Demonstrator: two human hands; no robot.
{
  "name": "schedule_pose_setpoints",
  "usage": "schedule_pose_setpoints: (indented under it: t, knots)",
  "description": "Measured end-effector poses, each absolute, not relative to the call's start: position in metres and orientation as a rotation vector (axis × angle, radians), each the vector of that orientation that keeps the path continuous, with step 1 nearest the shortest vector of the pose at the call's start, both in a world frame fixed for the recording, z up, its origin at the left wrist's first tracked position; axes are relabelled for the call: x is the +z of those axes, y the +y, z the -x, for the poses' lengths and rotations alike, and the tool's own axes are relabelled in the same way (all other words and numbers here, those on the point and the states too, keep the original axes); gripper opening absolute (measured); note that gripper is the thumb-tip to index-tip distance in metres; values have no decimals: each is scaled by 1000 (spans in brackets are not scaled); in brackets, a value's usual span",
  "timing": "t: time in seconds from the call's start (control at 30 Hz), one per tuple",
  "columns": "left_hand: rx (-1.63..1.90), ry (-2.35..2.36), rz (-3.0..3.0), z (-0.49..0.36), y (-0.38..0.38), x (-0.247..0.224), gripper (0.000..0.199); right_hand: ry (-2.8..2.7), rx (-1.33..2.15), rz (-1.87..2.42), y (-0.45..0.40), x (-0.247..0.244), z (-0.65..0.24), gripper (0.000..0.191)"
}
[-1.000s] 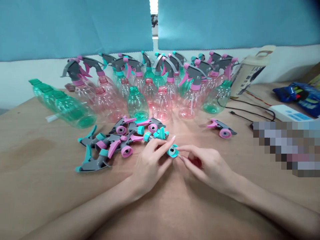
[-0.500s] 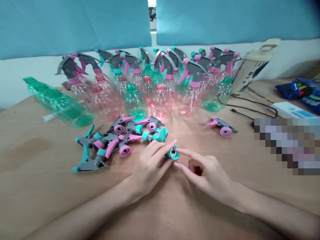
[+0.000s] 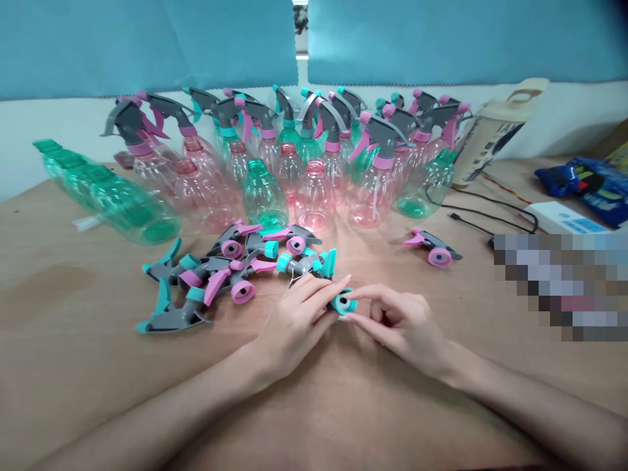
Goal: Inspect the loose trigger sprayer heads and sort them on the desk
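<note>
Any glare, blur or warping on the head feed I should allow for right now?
Head view: light shows at the slit between the blue curtains; green bottles at far left look stretched, likely lens distortion; soft shadow below the right hand. Also head view: pixelation hides a patch at right; the teal cap looks slightly soft.

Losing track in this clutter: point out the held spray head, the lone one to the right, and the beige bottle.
Held spray head (image 3: 345, 306): head view, on its turquoise collar.
Lone spray head (image 3: 436, 254): head view, on its pink collar.
Beige bottle (image 3: 490, 145): head view, on its printed side.
</note>
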State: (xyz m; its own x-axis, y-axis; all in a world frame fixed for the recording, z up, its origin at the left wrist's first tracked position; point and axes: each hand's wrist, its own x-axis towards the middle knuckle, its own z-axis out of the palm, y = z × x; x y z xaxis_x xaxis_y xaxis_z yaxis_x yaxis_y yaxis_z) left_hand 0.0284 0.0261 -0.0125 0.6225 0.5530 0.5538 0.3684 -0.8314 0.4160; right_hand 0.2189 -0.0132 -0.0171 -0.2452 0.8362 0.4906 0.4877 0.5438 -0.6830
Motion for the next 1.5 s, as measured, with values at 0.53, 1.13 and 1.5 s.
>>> schedule_pose_setpoints:
  t: [0.53,1.13,1.5]
  knots:
    - [933,635,-2658,-31,27,-13,23,-2122,642,1001,-6,-12,-229,12]
    - [872,596,-2658,-33,28,-9,22,-2266,297,761,3,-10,-243,19]
    - [830,533,-2650,-31,30,-9,22,-2332,207,816,-1,-5,-243,19]
